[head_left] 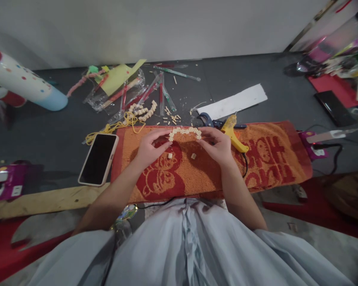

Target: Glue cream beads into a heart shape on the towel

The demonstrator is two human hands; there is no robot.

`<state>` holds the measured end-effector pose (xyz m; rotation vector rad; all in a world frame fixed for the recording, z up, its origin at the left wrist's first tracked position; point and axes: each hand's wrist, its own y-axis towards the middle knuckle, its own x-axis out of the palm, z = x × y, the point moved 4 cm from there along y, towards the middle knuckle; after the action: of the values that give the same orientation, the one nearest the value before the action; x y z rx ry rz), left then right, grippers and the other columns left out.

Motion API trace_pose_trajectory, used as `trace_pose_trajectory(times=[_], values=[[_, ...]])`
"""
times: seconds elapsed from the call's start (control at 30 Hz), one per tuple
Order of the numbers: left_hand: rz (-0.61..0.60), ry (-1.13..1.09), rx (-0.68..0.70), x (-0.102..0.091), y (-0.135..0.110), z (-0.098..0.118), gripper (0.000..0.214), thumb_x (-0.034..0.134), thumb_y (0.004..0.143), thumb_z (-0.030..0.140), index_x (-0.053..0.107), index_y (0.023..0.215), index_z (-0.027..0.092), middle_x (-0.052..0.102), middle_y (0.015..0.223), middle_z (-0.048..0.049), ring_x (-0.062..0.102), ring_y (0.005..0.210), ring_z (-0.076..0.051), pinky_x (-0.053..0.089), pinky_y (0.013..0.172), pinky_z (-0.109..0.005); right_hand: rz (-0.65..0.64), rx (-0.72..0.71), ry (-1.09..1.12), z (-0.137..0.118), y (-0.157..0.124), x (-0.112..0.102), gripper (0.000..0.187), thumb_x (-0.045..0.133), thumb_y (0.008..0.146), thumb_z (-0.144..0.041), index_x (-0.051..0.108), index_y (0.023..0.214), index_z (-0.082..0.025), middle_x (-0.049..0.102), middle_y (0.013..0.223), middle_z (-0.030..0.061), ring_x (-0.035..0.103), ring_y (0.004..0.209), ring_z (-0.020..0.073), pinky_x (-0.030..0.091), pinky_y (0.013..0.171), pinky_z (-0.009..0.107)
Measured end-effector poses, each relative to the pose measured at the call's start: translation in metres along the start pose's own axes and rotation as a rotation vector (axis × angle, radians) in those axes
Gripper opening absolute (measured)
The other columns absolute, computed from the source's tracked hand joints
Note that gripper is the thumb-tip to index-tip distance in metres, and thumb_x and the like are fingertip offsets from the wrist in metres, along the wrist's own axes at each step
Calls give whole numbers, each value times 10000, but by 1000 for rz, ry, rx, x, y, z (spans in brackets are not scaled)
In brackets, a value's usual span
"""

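Between my hands spans a curved strip of small pale pieces (pixel 185 130), arched with both ends bent down toward me. My left hand (pixel 153 146) pinches its left end between thumb and fingers. At the other end, my right hand (pixel 217 145) grips it the same way. Below the strip lies an orange and red towel (pixel 203 174). Two small pale blocks, one on the left (pixel 170 156) and one on the right (pixel 193 156), rest on the towel. Just right of my right hand is a yellow glue gun (pixel 235 133).
A phone (pixel 98 159) lies left of the towel. Behind are curved pale strips (pixel 147 112), loose pale bits (pixel 173 118), yellow cord (pixel 107 130), plastic-wrapped sticks (pixel 161 93) and a white strip (pixel 234 101). A dark blue tool (pixel 216 122) touches the glue gun. A tumbler (pixel 32 85) stands far left.
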<state>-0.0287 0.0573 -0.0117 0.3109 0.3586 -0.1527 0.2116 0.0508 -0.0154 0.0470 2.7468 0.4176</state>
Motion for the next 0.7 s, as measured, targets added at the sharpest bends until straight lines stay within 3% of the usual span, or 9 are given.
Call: trace_pose_trajectory(times=[0.5, 0.7], values=[[-82, 121, -42, 4, 4, -8, 294, 728, 783, 296, 727, 1062, 201, 750, 1123, -89, 699, 1060, -235, 549, 986, -424, -128, 45, -83, 13, 2, 1, 308, 681, 793, -265, 714, 1091, -193, 765, 1043, 94, 737, 915, 226, 618, 790, 368], [-48, 116, -17, 3, 3, -8, 300, 723, 791, 290, 722, 1077, 197, 747, 1124, -85, 697, 1049, -217, 550, 980, -399, -114, 35, -89, 10, 2, 1, 305, 683, 801, -261, 709, 1101, -207, 766, 1055, 82, 739, 911, 220, 621, 801, 365]])
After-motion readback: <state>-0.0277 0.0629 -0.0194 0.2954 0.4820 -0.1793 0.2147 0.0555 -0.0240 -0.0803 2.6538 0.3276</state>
